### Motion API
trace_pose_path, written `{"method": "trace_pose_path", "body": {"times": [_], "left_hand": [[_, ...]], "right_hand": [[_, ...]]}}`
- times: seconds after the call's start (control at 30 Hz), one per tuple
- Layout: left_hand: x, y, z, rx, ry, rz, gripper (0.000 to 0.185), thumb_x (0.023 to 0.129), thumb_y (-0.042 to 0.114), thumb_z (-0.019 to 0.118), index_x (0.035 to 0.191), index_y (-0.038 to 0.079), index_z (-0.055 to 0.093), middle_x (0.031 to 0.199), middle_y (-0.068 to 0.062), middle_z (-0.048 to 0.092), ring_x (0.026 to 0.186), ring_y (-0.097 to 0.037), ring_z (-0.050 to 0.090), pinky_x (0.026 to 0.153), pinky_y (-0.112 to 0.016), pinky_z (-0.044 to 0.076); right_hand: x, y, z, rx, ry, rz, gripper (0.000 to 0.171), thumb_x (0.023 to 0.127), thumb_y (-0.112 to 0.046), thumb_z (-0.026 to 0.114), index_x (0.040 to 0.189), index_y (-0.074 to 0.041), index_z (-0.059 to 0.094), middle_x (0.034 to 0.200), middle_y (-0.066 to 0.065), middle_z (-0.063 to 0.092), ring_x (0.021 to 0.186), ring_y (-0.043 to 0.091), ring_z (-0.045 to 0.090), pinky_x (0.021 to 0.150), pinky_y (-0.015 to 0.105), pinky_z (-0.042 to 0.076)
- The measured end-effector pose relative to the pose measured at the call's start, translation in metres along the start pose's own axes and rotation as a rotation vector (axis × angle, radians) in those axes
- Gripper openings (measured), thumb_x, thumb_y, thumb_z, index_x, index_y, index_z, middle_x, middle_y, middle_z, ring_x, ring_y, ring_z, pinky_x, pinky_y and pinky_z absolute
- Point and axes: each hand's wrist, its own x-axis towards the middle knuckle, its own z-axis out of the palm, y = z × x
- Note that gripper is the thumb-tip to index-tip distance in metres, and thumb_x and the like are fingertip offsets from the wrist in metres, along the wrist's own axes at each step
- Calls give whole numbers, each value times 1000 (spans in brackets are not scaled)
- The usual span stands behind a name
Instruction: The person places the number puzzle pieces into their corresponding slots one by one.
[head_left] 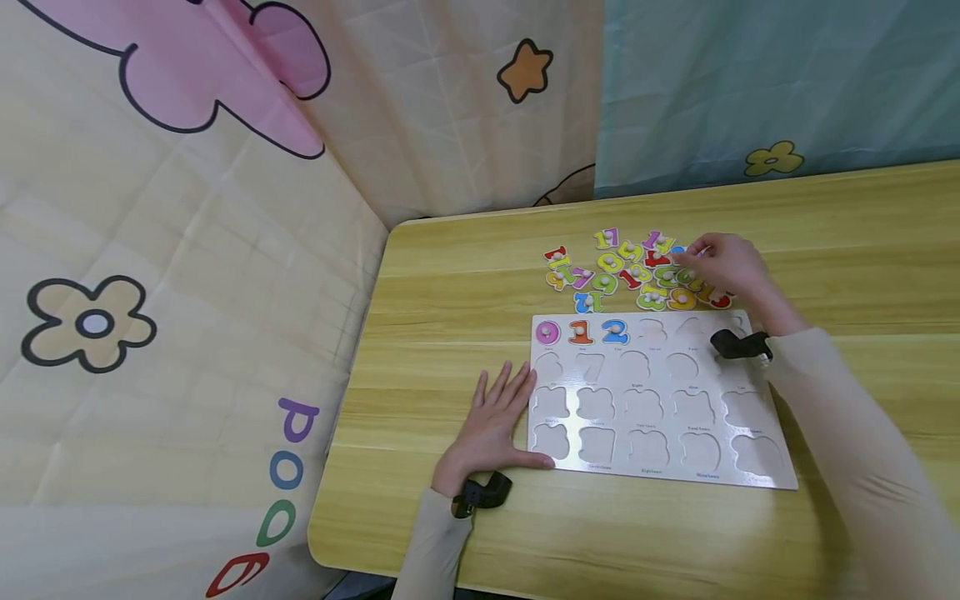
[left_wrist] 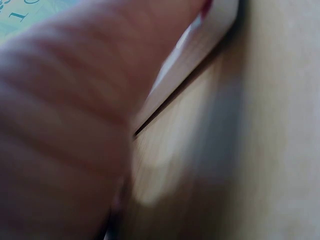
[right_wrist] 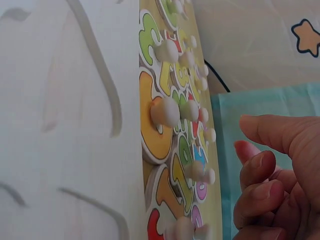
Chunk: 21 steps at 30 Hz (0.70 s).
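Nearest me, my left hand (head_left: 491,421) lies on the table (head_left: 420,375) with its fingers spread apart, gripping nothing; my thumb reaches over the near left corner of the board (head_left: 622,408). That contact looks light, so a knock from my other arm could turn or slide the board.

The board lies flat in front of me. In its far row sit the purple 0 (head_left: 547,332), the orange 1 (head_left: 581,332) and the blue 2 (head_left: 615,332); the nearer rows are bare recesses. My right wrist's camera (head_left: 738,344) hangs over the board's far right part, where I judge it could hide a recess from me or catch the board if my wrist drops.

Just past the far edge, the loose number pieces (head_left: 604,283) crowd together, some touching. My right hand (head_left: 727,262) is above their right side, fingers loosely bent, with a gap beside the thumb and nothing held that I can see. The knobs stand so close, around the orange piece (right_wrist: 147,132) for one, that a careless pinch could take the wrong knob or shove neighbours aside.

Farthest off hangs the blue-green curtain (head_left: 750,83).
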Motion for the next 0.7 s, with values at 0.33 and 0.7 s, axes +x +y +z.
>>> {"method": "trace_pose_path", "body": {"times": [0.33,0.7], "left_hand": [[0,0,0,1,-15,-9,124,66,77,64,153,12,3,159,-1,-2,143,-24,-10,111,-49,-11],[0,0,-1,-1,-11,-3,123,67,76,64,153,11,4,159,-2,-2,143,-24,-10,111,-50,-11]], "right_hand": [[-5,15,-14,-29,34,1,57,89,-55,55,99,1,55,78,13,51,66,28,45,48,34,36],[-18,31,-25,-24,44,49,59,90,-54,54,99,4,53,87,18,49,77,34,41,56,37,34]]}}
